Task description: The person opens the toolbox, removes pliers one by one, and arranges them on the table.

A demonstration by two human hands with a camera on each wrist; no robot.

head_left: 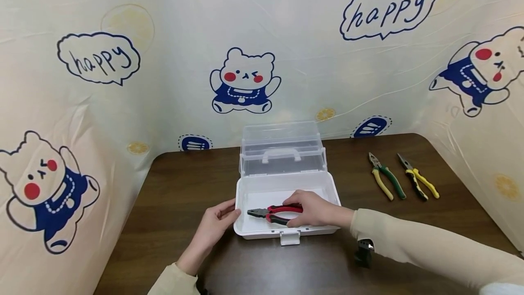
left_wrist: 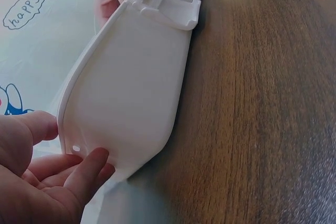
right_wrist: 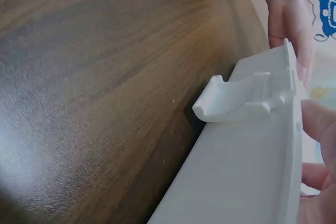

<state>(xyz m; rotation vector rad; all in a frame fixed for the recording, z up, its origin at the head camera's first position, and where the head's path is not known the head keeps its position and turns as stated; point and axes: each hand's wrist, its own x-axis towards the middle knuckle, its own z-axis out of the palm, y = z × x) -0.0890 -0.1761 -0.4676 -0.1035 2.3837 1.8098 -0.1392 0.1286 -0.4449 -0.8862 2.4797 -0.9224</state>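
Note:
A white plastic toolbox [head_left: 262,235] with a raised clear lid [head_left: 280,132] stands on the brown table. Its left front corner is held by my left hand [head_left: 213,224]; in the left wrist view the thumb lies at the rim and the fingers against the outer wall [left_wrist: 126,72]. Inside the box, my right hand [head_left: 313,209] grips red-and-black combination pliers [head_left: 257,213] by the handles, their metal nose toward the left. The right wrist view shows the hanging front latch [right_wrist: 226,100] and part of the right hand [right_wrist: 320,182], but the pliers are hidden there.
Green-and-cream handled pliers [head_left: 386,176] and yellow-and-black long-nose pliers [head_left: 417,177] lie right of the box on the wooden table [head_left: 180,181]. A printed cloth [head_left: 172,81] with bears surrounds the table's back and sides.

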